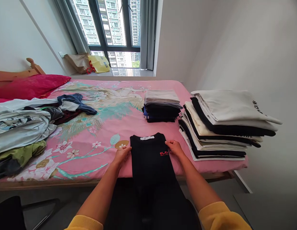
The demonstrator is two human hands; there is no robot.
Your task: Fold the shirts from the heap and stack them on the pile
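Black T-shirt (pixel 152 159) lying at the near side of the pink floral bedsheet (pixel 114 127), under both your hands

Your left hand (pixel 121 156) and right hand (pixel 174 148) rest on its side edges just below the collar (pixel 147 137); from this view you cannot tell whether they pinch the cloth or only press it. The shirt's lower half appears to drape over the bed edge (pixel 66 183), so if you let go, its weight could drag it off. Just ahead sits a folded stack (pixel 161 107), and to your right a taller stack of folded shirts (pixel 222 127) overhangs the bed edge; a careless elbow could topple it
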